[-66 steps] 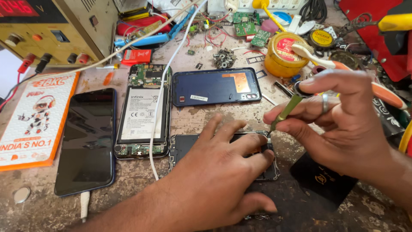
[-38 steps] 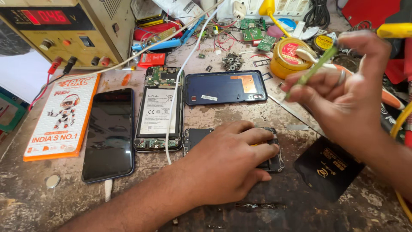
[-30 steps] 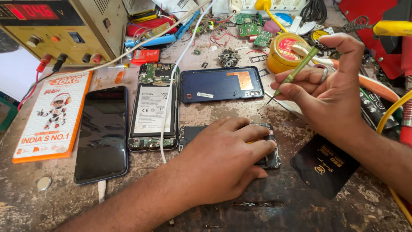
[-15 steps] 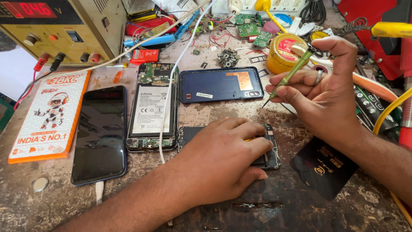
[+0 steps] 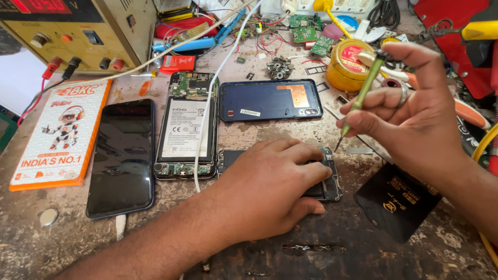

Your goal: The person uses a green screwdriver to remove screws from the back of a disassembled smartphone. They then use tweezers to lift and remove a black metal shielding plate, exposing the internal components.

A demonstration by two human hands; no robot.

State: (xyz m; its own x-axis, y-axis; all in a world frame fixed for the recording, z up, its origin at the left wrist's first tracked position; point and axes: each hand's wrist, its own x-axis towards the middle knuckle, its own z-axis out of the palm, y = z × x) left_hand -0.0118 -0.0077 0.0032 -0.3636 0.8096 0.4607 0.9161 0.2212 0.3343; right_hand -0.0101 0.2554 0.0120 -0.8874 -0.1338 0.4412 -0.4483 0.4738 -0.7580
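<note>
Screwdriver point(image 5: 361, 96), thin and green-handled, is pinched in the right hand point(image 5: 415, 111) at about 3 o'clock on the desk point(image 5: 363, 254), its tip tilted down and hanging just above the top right corner of the phone frame point(image 5: 332, 179). Left hand point(image 5: 272, 189) lies flat on that frame with fingers spread, pressing it down rather than gripping it, at desk centre.

At 1 o'clock a yellow tin point(image 5: 348, 65) stands with its lid on, contents hidden. A red tray point(image 5: 181, 26) at 12 o'clock holds cables and small tools.

At 9 o'clock lie a dark phone point(image 5: 123, 155), an opened phone point(image 5: 188, 127) showing its battery, and an orange box point(image 5: 59, 135) near the left edge. A blue back cover point(image 5: 270, 100) lies at 12 o'clock of the frame, a black card point(image 5: 397, 202) at 4 o'clock. Bare desk runs along the near edge.
</note>
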